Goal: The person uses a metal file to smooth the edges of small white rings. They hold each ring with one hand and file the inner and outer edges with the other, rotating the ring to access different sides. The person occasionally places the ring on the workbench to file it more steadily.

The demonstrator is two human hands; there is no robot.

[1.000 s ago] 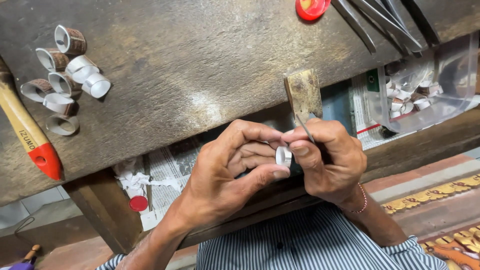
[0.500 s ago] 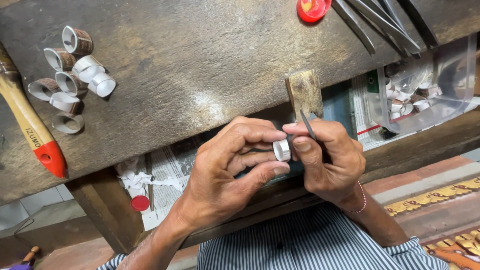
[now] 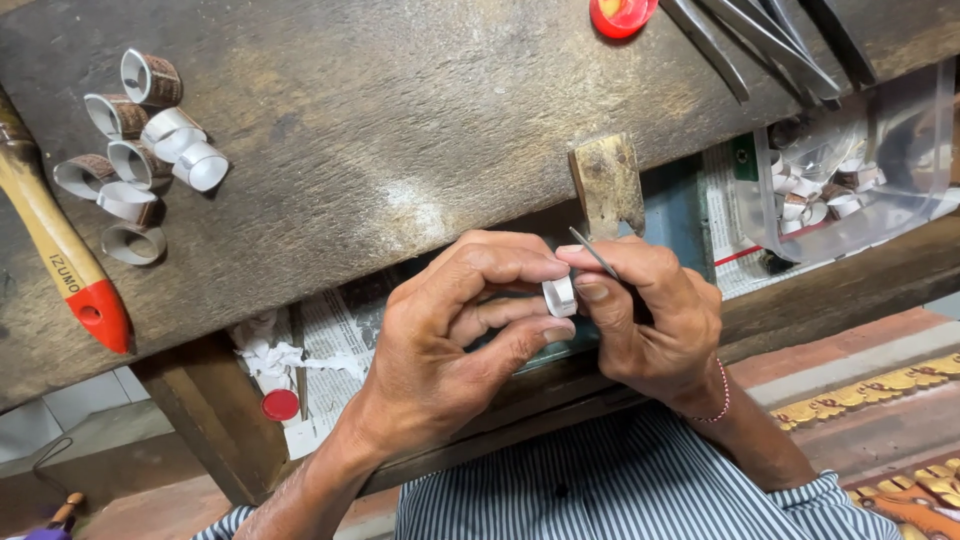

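My left hand (image 3: pixel 450 350) pinches a small white metal ring (image 3: pixel 560 296) between thumb and fingers, just below the wooden bench peg (image 3: pixel 607 185). My right hand (image 3: pixel 655 325) touches the same ring with its thumb and grips a thin metal tool (image 3: pixel 594 252) whose tip sticks up past the fingers. Both hands meet in front of the worn wooden workbench (image 3: pixel 400 130).
Several ring bands (image 3: pixel 140 150) lie at the bench's left, beside a wooden handle with a red end (image 3: pixel 60 265). A red cap (image 3: pixel 620 15) and metal tongs (image 3: pixel 770 45) lie at the top. A clear bag of rings (image 3: pixel 850 170) sits right. Newspaper (image 3: pixel 320 340) lines the drawer.
The hands have stayed together on the ring, with only slight shifts of the fingers and the tool. The view has drifted a little.
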